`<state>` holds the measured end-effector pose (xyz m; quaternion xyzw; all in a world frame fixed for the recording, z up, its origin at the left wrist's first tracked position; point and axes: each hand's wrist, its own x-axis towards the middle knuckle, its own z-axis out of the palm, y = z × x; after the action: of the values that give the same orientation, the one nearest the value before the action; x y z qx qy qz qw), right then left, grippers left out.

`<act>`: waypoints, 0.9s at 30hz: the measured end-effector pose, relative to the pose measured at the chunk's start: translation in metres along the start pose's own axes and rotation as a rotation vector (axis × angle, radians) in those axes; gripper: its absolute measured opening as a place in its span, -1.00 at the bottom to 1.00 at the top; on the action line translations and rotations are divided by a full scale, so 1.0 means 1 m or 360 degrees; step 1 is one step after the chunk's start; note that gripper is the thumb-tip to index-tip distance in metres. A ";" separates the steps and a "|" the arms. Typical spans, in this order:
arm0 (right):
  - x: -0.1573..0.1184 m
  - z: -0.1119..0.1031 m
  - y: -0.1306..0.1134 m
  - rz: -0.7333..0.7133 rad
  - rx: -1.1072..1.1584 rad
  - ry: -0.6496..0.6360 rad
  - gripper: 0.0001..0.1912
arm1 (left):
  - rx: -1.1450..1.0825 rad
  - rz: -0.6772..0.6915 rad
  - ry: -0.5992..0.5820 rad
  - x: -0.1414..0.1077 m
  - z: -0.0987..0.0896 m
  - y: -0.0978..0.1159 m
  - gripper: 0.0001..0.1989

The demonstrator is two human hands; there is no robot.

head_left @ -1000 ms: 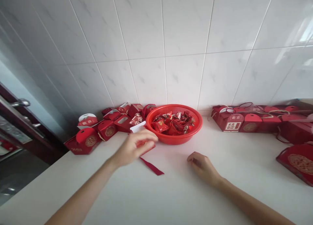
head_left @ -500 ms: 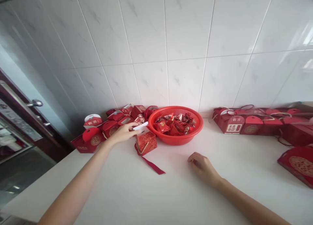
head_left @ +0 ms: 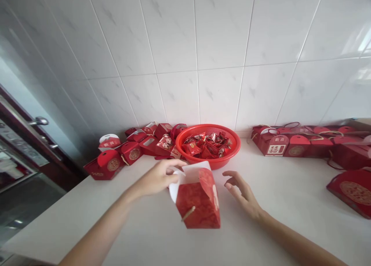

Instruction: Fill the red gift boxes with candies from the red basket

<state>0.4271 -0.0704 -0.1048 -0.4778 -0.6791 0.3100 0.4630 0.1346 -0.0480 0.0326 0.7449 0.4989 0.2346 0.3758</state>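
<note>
A red patterned paper box with white inner flaps stands open at the top near the middle of the white table, a short cord handle on its front. My left hand pinches its upper left flap between thumb and fingers. Just right of the box, my right hand is held with its fingers apart and slightly curled, touching nothing. Behind the box is a round red plastic basket containing red wrapped packets.
Several red boxes cluster at the back left. More red boxes line the wall at the right, with one red box nearer the right edge. A door with a metal handle is at the far left.
My left hand has brought the patterned box from beside the basket toward me and to the right. The fingers of my right hand have spread from a loose curl.
</note>
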 end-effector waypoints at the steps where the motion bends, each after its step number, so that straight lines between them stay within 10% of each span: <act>1: -0.001 0.000 -0.002 -0.0019 0.0047 0.0048 -0.56 | -0.0003 0.0030 0.0018 0.003 0.013 -0.001 -0.49; 9: -0.012 -0.002 -0.016 -0.0459 0.0113 0.0325 -0.48 | -0.0106 0.0064 0.0129 0.018 0.073 0.000 -0.50; 27: -0.001 -0.010 -0.021 -0.0340 0.0001 0.0370 -0.64 | 0.0216 0.0254 -0.0125 0.018 0.063 -0.007 -0.58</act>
<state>0.4285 -0.0795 -0.0832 -0.4354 -0.6678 0.2018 0.5690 0.1834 -0.0506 -0.0122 0.8146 0.4375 0.2001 0.3240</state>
